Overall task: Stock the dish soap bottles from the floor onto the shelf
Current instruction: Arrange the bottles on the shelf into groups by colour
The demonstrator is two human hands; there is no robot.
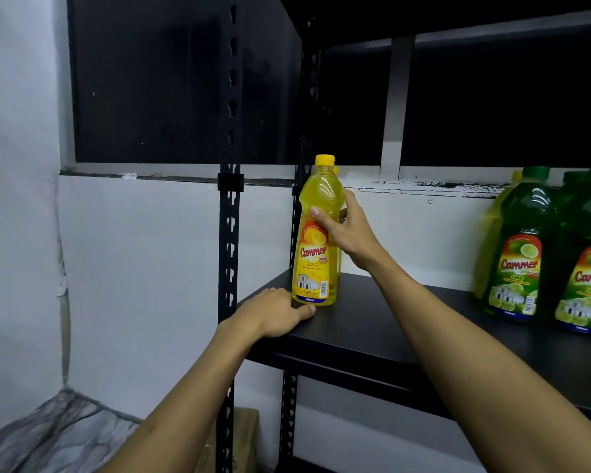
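A yellow lemon dish soap bottle (316, 233) stands upright at the left end of the black shelf (372, 322). My right hand (347, 230) grips it around the middle, thumb across the front. A second yellow bottle stands right behind it, mostly hidden. My left hand (275, 312) rests flat on the shelf's left corner, fingertips touching the base of the front bottle.
Two green lime soap bottles (516, 247) (585, 254) stand at the shelf's right, with a yellow one partly hidden behind them. Black slotted uprights (230, 233) frame the left side. A cardboard box (239, 435) sits on the floor below. White wall behind.
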